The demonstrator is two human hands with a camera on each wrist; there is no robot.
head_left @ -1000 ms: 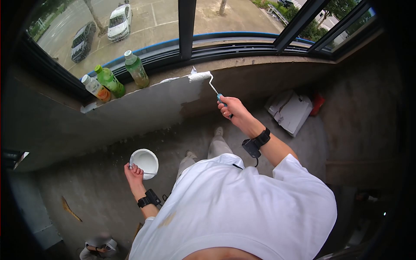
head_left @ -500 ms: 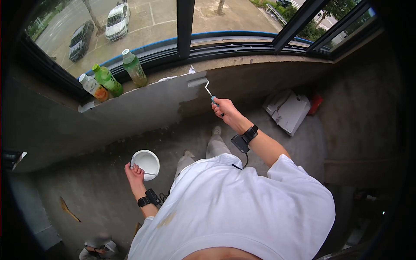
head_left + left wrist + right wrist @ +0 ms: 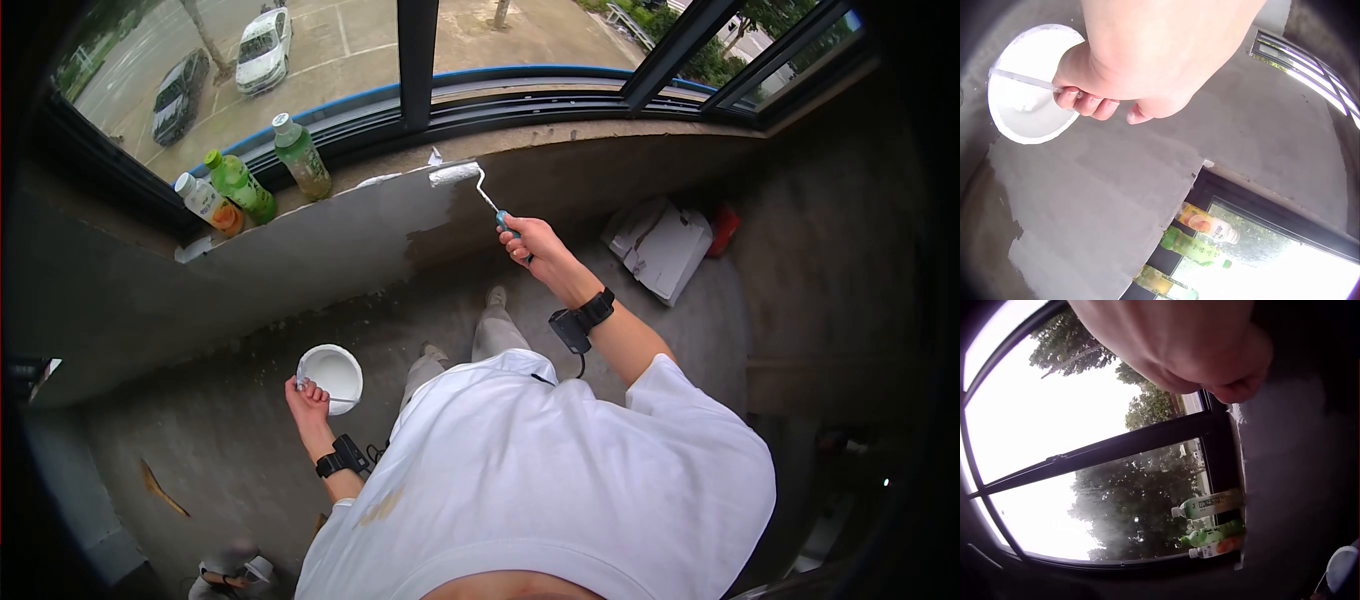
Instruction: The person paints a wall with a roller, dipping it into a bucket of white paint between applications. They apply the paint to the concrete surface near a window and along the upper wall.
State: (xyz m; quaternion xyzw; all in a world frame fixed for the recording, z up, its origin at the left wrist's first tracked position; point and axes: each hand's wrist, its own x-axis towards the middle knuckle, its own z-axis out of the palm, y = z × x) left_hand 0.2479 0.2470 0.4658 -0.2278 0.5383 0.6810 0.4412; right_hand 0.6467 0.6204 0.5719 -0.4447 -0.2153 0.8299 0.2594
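My right hand (image 3: 535,243) grips the blue handle of a paint roller (image 3: 456,174), whose white sleeve lies against the wall (image 3: 380,225) just under the window ledge. In the right wrist view that hand (image 3: 1185,344) hides the roller. Low on the left, my left hand (image 3: 309,397) holds a white bucket (image 3: 349,356) by its thin handle. The left wrist view shows the fingers of the left hand (image 3: 1141,62) curled round the handle bar across the bucket (image 3: 1035,128), with white paint inside.
Three bottles (image 3: 238,187) stand on the window ledge (image 3: 520,139), left of the roller. A white box (image 3: 660,245) and a red object (image 3: 723,230) lie on the floor at right. Another person (image 3: 235,575) is at the lower left, near a wooden piece (image 3: 160,487).
The roller and my right hand moved down and left, then back up and right. The left hand still holds the bucket. The head view has shifted slightly.
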